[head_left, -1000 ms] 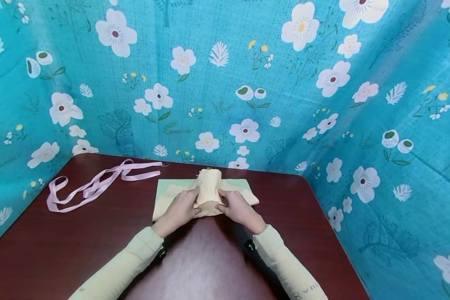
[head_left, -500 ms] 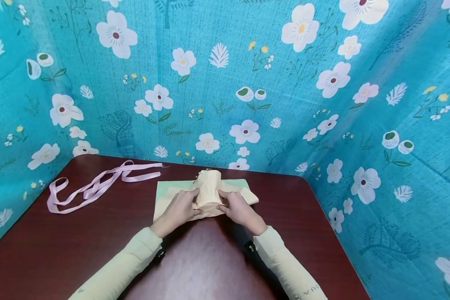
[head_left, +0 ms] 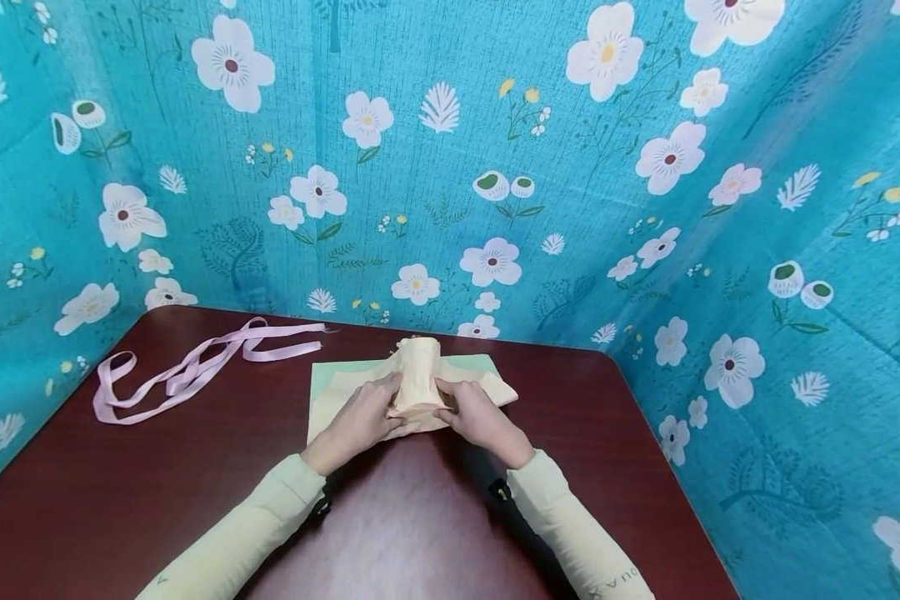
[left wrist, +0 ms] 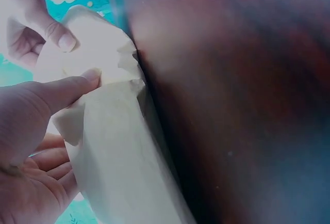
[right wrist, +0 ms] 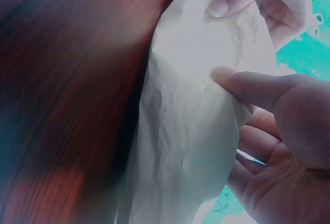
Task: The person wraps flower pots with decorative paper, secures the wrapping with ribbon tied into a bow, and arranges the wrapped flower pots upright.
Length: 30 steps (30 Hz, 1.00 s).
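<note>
Cream wrapping paper (head_left: 418, 371) is gathered into a tube shape at the back middle of the table, its wide sides spread flat left and right. Tiny bits poke out at its far end; what it wraps is hidden. My left hand (head_left: 358, 417) pinches the paper's near left side between thumb and fingers. Opposite it, my right hand (head_left: 482, 418) pinches the near right side. In the left wrist view, the left thumb (left wrist: 72, 90) presses a crumpled fold of the paper. The right thumb (right wrist: 247, 84) lies on creased paper in the right wrist view. A pale green sheet (head_left: 482, 364) shows underneath.
A pink ribbon (head_left: 187, 375) lies in loose loops at the left back of the dark red-brown table (head_left: 195, 492). A blue flowered cloth (head_left: 420, 225) hangs close behind the table and along both sides.
Both hands keep their hold at nearly the same spot. The near end of the paper has been folded up and flattened a little between the thumbs.
</note>
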Tool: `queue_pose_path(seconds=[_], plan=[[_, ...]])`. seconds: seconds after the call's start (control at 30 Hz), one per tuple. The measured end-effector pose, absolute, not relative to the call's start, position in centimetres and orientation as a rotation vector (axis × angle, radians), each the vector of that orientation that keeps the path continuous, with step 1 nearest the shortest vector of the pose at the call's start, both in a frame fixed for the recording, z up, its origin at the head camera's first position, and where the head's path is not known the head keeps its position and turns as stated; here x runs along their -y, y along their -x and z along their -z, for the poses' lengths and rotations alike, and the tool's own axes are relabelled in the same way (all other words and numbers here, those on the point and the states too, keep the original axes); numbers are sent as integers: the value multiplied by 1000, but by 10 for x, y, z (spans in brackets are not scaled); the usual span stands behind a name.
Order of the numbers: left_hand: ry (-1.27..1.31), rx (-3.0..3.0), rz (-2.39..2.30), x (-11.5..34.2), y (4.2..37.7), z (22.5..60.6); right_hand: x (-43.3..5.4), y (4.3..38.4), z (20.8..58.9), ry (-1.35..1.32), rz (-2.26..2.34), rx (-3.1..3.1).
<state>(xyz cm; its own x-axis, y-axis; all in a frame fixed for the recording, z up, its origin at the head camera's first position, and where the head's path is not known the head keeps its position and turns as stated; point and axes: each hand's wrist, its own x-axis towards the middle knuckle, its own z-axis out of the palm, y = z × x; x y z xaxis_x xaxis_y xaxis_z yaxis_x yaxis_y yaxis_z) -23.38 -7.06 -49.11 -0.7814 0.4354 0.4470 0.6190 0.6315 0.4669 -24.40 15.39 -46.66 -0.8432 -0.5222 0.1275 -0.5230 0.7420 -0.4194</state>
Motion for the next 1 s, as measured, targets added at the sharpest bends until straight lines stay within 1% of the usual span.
queue_pose_path(seconds=[0.37,0.57,0.73,0.87,1.0], plan=[[832,2609,896,67,228,495,-158,243,472,-864,-781,2956],[837,2624,890,66,228,495,-159,243,461,-906,-895,2947],[853,2643,889,67,227,491,-146,245,454,-737,-971,2937],[884,2646,903,70,228,490,-133,248,449,-571,-909,2951],[918,2675,978,75,228,490,-123,250,448,-461,-822,2974]])
